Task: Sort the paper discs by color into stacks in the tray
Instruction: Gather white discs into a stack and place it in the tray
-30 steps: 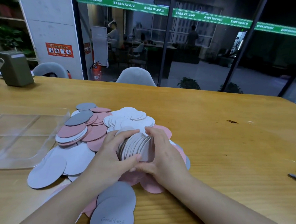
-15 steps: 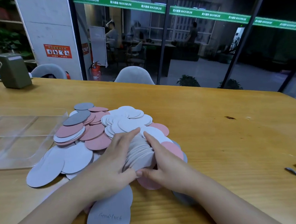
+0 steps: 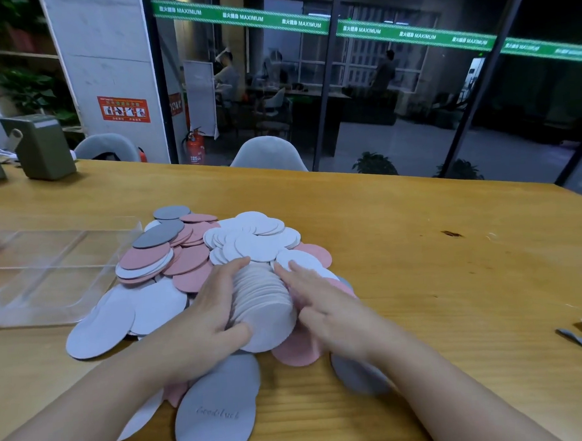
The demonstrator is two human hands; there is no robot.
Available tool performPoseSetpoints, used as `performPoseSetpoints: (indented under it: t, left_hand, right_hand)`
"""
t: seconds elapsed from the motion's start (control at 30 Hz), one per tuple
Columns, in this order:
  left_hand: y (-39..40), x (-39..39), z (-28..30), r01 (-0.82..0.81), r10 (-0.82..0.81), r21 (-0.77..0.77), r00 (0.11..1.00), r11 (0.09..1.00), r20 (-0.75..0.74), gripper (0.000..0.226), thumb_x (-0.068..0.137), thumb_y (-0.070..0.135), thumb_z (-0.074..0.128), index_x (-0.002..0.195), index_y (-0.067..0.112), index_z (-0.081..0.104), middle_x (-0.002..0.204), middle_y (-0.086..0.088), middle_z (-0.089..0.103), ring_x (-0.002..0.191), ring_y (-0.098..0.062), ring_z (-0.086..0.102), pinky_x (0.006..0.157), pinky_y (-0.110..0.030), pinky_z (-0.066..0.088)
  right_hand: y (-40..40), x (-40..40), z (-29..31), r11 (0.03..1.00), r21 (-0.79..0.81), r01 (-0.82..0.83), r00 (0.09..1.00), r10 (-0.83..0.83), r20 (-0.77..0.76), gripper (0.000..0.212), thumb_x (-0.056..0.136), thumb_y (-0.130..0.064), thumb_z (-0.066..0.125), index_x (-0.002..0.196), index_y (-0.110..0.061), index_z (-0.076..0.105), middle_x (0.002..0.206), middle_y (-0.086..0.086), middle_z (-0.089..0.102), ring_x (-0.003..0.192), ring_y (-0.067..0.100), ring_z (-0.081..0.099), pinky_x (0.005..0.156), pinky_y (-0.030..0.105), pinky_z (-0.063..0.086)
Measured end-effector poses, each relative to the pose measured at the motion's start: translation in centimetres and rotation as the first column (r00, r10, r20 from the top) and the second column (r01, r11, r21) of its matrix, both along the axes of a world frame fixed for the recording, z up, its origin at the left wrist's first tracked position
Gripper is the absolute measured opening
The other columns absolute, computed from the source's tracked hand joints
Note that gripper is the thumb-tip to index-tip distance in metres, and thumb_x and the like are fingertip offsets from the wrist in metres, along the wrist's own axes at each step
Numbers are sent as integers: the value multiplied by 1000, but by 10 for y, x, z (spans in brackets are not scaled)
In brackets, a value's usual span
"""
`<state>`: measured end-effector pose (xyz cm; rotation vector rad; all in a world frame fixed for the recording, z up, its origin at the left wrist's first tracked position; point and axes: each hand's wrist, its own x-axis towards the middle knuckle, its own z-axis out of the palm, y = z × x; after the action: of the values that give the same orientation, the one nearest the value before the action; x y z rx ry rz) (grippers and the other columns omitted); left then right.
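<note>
Lying between both hands, white disc stack (image 3: 265,306): left hand (image 3: 200,312) gripping, right hand (image 3: 324,306) flat-fingered alongside.

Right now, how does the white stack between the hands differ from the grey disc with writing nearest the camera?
The white stack is many discs fanned together; the grey disc is a single sheet. The white stack is held between the left hand and right hand; the grey disc lies untouched on the table. The grey disc bears faint writing; the stack shows none. Both are round paper.
</note>
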<state>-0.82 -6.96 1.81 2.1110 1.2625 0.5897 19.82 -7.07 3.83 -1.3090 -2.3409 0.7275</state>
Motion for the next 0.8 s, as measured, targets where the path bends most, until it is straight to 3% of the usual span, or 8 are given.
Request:
performPoseSetpoints:
  t: [0.07, 0.13, 0.2, 0.3, 0.37, 0.5, 0.67, 0.8]
  left_hand:
    - [-1, -2, -1, -9, 10, -15, 998, 1000, 64, 78, 67, 48, 49, 133, 52, 8, 141, 25, 20, 128, 9, 27, 102, -16, 26]
    - [-2, -4, -2, -24, 25, -10, 989, 1000, 146, 72, 63, 48, 53, 124, 61, 16, 137, 27, 30, 125, 12, 33, 104, -22, 33]
    - [-2, -5, -3, -49, 48, -3, 983, 999, 178, 71, 61, 48, 53, 122, 62, 22, 133, 29, 36, 123, 12, 37, 105, -26, 37]
    - [-4, -3, -3, -76, 77, -14, 975, 997, 207, 73, 58, 49, 55, 124, 62, 26, 126, 30, 44, 114, 8, 48, 100, -28, 43]
    - [-4, -3, -3, -80, 81, -16, 972, 997, 219, 73, 57, 48, 55, 123, 62, 27, 122, 31, 47, 111, 7, 51, 98, -27, 44]
    - [-4, -4, -1, -57, 65, -40, 962, 998, 264, 72, 57, 44, 58, 119, 66, 30, 118, 36, 49, 113, 7, 52, 95, -22, 44]
    - [-2, -7, -1, -58, 66, -38, 963, 998, 263, 74, 57, 43, 59, 121, 65, 30, 121, 37, 47, 117, 7, 49, 99, -24, 43]
    - [-1, -8, -2, -58, 66, -38, 965, 998, 252, 74, 57, 44, 60, 121, 66, 29, 121, 38, 47, 118, 8, 48, 101, -26, 42]
  right_hand:
    - [14, 11, -1, 977, 152, 151, 988, -143, -60, 42, 94, -13, 35, 135, -9, 45, 142, 0, 45, 132, 5, 32, 100, 10, 21]
    - [30, 21, -4, 933, 192, 305, 951, -308, -13, 40, 96, -19, 43, 136, -16, 45, 139, -2, 47, 130, 16, 36, 98, 18, 26]
    - [46, 30, -6, 925, 94, 368, 917, -378, 129, 36, 93, -26, 49, 128, -18, 51, 128, 1, 54, 122, 23, 41, 98, 32, 37]
    - [54, 35, -2, 928, -43, 369, 912, -353, 209, 26, 86, -30, 56, 106, -13, 58, 102, 5, 63, 97, 26, 51, 81, 41, 46]
    - [56, 37, 4, 931, -60, 360, 916, -340, 211, 33, 85, -27, 60, 116, -16, 58, 111, 1, 62, 103, 21, 53, 88, 35, 47]
    - [61, 34, 15, 929, -89, 360, 929, -348, 129, 22, 81, -14, 58, 102, -17, 63, 101, 1, 65, 81, 12, 56, 67, 24, 45]
    - [76, 21, 19, 911, -140, 389, 921, -383, 67, 19, 77, -13, 60, 95, -19, 63, 90, 4, 63, 76, 15, 51, 59, 23, 40]
    - [85, 17, 18, 927, -208, 311, 949, -291, 121, 24, 80, -22, 65, 104, -22, 60, 79, -8, 51, 69, 16, 51, 60, 24, 43]
